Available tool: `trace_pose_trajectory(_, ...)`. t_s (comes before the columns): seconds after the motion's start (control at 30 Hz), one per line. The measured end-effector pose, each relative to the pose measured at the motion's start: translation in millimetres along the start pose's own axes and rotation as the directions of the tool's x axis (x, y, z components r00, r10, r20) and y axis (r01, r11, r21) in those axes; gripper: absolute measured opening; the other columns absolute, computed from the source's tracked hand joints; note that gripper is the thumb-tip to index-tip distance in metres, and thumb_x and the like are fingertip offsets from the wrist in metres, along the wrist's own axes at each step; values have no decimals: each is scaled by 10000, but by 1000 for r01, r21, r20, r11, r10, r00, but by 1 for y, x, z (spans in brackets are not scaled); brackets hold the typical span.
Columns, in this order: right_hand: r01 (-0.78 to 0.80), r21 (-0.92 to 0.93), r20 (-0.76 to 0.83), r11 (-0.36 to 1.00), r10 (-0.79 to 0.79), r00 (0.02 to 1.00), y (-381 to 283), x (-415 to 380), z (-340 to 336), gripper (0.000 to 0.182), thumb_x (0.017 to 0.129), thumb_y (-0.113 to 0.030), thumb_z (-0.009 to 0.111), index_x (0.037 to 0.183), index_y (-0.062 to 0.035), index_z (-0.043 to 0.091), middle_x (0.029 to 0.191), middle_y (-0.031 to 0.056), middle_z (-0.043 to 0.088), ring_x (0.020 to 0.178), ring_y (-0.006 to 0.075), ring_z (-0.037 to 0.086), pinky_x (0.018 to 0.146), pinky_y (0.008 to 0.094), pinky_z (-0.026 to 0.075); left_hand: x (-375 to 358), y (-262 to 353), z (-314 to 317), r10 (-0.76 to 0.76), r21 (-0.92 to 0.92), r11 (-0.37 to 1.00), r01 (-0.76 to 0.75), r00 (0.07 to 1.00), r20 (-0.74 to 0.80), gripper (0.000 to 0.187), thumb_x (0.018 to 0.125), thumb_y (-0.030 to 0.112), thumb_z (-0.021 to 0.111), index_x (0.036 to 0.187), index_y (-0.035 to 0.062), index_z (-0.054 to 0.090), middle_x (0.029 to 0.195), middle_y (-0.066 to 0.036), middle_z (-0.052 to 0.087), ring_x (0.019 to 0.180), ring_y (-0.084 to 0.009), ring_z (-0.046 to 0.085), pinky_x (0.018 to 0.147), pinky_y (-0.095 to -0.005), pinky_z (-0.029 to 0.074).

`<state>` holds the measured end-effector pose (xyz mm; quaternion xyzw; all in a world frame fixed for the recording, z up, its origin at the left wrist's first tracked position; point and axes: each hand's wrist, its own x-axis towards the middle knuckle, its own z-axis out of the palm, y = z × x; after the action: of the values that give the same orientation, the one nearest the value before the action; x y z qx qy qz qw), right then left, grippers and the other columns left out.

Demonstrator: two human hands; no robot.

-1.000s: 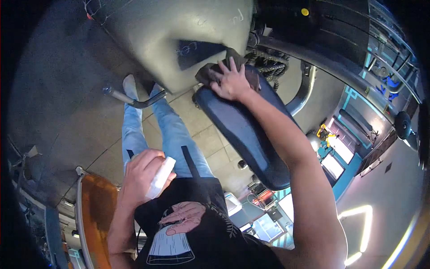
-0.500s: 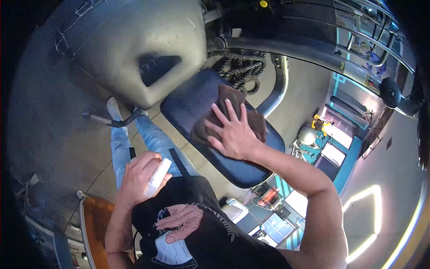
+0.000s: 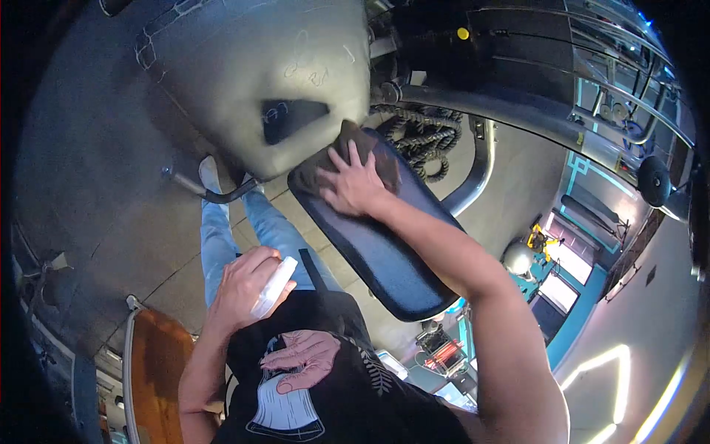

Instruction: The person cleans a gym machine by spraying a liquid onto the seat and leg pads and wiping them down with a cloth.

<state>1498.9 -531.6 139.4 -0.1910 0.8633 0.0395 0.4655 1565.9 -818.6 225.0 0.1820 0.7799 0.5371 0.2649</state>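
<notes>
My right hand (image 3: 356, 186) lies flat with fingers spread on a brown cloth (image 3: 388, 172). The cloth is bunched on the upper end of a dark blue padded seat (image 3: 410, 255), close to a large grey padded block (image 3: 222, 66). In my left hand (image 3: 240, 288), closed in front of my body, is a white spray bottle (image 3: 275, 287) seen from above; its lower part is hidden by the fingers and palm.
A curved metal bar with a dark grip (image 3: 214, 194) juts out near my legs. Thick black rope (image 3: 425, 137) lies coiled behind the seat, beside a silver frame tube (image 3: 477, 177). At lower left stands an orange-brown panel (image 3: 159, 362).
My right hand and the cloth have slid from the middle of the seat to its upper end, towards the grey block. The left hand still holds the bottle. The view has shifted slightly.
</notes>
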Motion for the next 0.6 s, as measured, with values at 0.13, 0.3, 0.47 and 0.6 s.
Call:
trace_pose_trajectory(0.13, 86, -14, -114, 996, -87, 990, -7, -131, -30, 536, 946, -489, 508, 1426, -251, 521, 1556, 172, 341, 1437, 522, 211, 1085, 720, 236, 1, -1, 0, 15, -30, 999, -15, 1000, -3, 293, 741, 183, 772, 903, -17, 633, 963, -154, 622, 868, -350, 643, 746, -416, 529)
trace_pose_trajectory(0.3, -170, -41, 141, 985, 174, 975, -7, -222, -71, 598, 905, -521, 558, 1442, -266, 504, 1599, 210, 206, 1448, 530, 166, 1095, 731, 217, 9, -5, 4, 25, -30, 999, -25, 999, 29, 305, 718, 174, 792, 896, -19, 636, 957, -153, 622, 855, -339, 647, 734, -412, 532)
trace_pose_trajectory(0.47, -261, 40, 5, 965, 261, 965, 40, -123, -46, 618, 909, -500, 534, 1474, -262, 454, 1570, 258, 250, 1394, 561, 264, 1063, 666, 359, 20, -8, 7, 75, -28, 997, -75, 997, 26, 340, 702, 166, 827, 930, 5, 633, 987, -113, 623, 853, -301, 644, 687, -402, 521)
trace_pose_trajectory(0.6, -345, 52, 73, 937, 340, 937, 68, 10, -19, 646, 915, -550, 475, 1485, -248, 441, 1553, 247, 295, 1359, 521, 345, 1038, 604, 424, 20, -14, 11, -5, -46, 999, 7, 999, 42, 323, 696, 160, 810, 905, -14, 637, 964, -149, 623, 857, -334, 654, 730, -406, 537)
